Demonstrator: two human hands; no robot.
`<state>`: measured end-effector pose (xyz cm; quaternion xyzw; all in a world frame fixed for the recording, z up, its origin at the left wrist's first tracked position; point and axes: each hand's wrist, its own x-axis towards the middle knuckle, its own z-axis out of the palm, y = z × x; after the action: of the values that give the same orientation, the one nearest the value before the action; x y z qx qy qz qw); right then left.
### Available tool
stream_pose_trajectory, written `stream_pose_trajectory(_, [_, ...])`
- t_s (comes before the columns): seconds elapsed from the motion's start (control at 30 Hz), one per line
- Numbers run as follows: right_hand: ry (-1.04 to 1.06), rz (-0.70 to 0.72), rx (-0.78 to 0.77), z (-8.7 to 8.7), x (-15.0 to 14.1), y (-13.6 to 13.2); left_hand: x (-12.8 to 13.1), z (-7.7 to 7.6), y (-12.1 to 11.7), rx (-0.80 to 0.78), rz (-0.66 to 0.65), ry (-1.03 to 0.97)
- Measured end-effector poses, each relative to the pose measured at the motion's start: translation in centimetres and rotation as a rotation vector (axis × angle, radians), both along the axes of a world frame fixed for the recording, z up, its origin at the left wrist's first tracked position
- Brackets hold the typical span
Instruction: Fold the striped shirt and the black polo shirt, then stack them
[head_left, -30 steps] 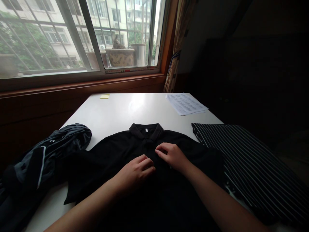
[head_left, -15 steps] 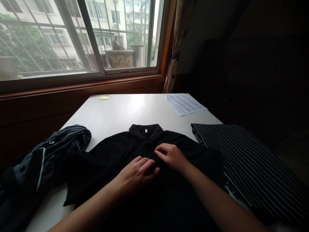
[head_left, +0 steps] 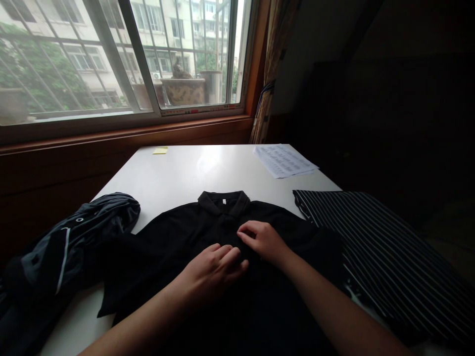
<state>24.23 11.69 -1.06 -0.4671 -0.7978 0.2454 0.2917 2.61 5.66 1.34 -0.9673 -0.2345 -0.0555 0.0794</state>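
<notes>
A black polo shirt (head_left: 178, 237) with a white neck label lies spread face up, its collar pointing to the window. Over the upper chest, my right hand (head_left: 261, 240) is closed, thumb and forefinger pinched together at the fabric beside the front placket. Lower and to the left, my left hand (head_left: 215, 269) bends its fingers down onto the shirt front. Its fingertips are partly hidden, and they seem to grip the dark cloth. The two hands are close but apart. Deep shadow hides the lower shirt.
The white table (head_left: 208, 168) carries a bunched dark grey garment (head_left: 111, 212) on the left and a black-and-white striped garment (head_left: 371, 237) on the right. Printed papers (head_left: 284, 160) and a yellow sticky note (head_left: 160, 150) lie toward the far edge, below a barred window (head_left: 178, 59).
My left hand has shifted slightly right and down across the shirt front. My right hand has stayed nearly in place, still pinched. The garments have kept their positions.
</notes>
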Motion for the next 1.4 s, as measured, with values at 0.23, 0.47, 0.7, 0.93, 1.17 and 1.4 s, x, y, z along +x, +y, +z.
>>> stream_pose_trajectory(0.23, [0.006,0.006,0.012,-0.11,0.05,0.03,-0.30,-1.06,0.30,0.040,0.006,-0.103])
stream_pose_trajectory(0.47, [0.013,0.005,0.015,-0.12,0.07,-0.02,-0.54,-0.82,0.34,0.024,-0.012,-0.145])
stream_pose_trajectory(0.7, [0.007,0.007,0.011,0.12,0.05,-0.07,-0.47,-0.65,0.20,0.004,-0.012,-0.131])
stream_pose_trajectory(0.93, [0.004,0.002,0.010,-0.03,0.05,-0.06,-0.25,-0.70,-0.05,-0.003,0.021,-0.060])
stream_pose_trajectory(1.17, [-0.007,0.008,0.012,0.02,0.01,0.00,0.10,-0.38,-0.20,-0.022,0.023,0.015])
stream_pose_trajectory(1.4, [-0.020,0.006,0.035,0.18,-0.01,-0.13,0.07,-0.48,0.02,-0.016,0.007,-0.011])
